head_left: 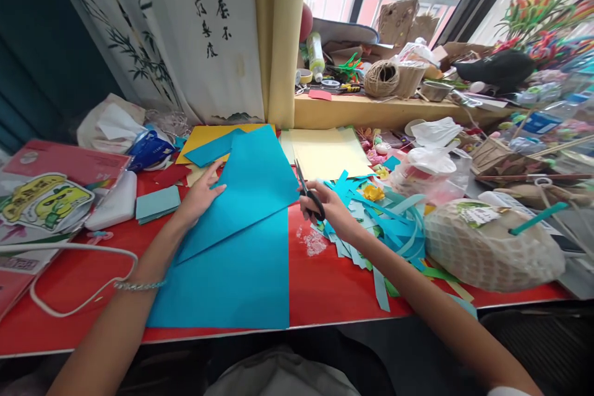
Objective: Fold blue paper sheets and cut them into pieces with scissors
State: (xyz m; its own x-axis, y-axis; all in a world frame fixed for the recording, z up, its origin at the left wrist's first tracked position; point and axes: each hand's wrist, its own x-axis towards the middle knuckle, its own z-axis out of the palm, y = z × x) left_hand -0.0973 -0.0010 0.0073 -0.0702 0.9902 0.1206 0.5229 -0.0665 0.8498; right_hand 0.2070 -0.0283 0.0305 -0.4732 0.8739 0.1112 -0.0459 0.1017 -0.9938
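Note:
A large blue sheet of paper [250, 179] lies slanted over another blue sheet [241, 291] on the red tabletop. My left hand [203, 195] rests at the upper sheet's left side, thumb and fingers apart, with the thumb on the paper. In my right hand [320, 201] is a pair of scissors [316, 201] with dark handles. Their blades point up and away, close to the right corner of the upper sheet; whether they touch it I cannot tell. A smaller blue piece [211, 147] lies beyond my left hand, over yellow paper [199, 133].
Cut paper strips [371, 223] pile up right of the scissors, beside a net-wrapped coconut [492, 244] with a straw. Cream paper [329, 151] lies behind. Small light-blue sheets [158, 203], a white cable [83, 247] and a pink folder [69, 164] are at left. Craft supplies crowd the windowsill [371, 109].

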